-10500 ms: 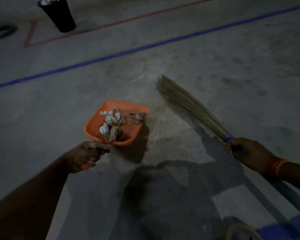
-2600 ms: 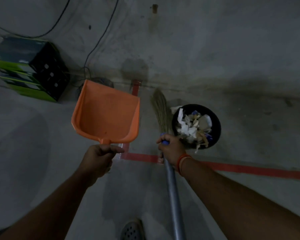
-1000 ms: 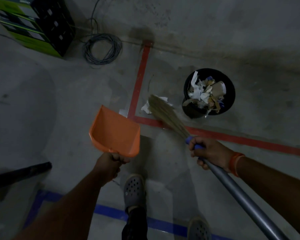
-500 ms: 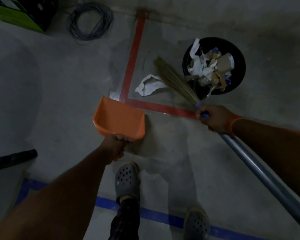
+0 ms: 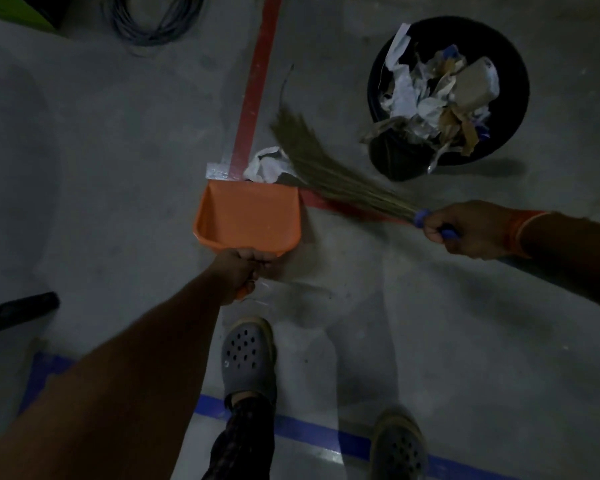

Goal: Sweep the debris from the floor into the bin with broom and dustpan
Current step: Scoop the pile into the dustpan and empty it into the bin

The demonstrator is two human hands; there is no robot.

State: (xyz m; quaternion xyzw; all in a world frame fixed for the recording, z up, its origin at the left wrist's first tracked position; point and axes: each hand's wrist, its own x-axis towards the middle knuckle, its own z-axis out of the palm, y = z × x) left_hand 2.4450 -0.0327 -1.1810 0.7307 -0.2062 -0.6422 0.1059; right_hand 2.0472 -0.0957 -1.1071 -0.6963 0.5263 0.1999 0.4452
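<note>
Now down low: left hand (image 5: 234, 271) curled tight round the handle of the orange dustpan (image 5: 248, 218), lip flat on the floor (image 5: 118, 140) at the corner of the red tape (image 5: 255, 84). Right hand (image 5: 465, 230) wrapped round the blue grip of the broom (image 5: 326, 168), bristles fanned just behind the crumpled white paper (image 5: 264, 166), which lies touching the pan's front edge. Pan bare inside.

Best done, by judgement, with a short, low flick toward the pan, bristles kept pressed down so the scrap slides over the lip instead of curling under it. Pan held firm and flush; any tilt likely leaves a gap. Light paper, so apt to skip or blow sideways under a hard stroke.

Around: black bin (image 5: 447, 95) to the right, heaped with paper spilling over its rim, so tipping calls for care. Coiled cable (image 5: 153, 19) at top, near a green box corner. Blue tape line (image 5: 319, 431) and two grey clogs (image 5: 248, 355) below. Dark bar at left edge, unclear what.
</note>
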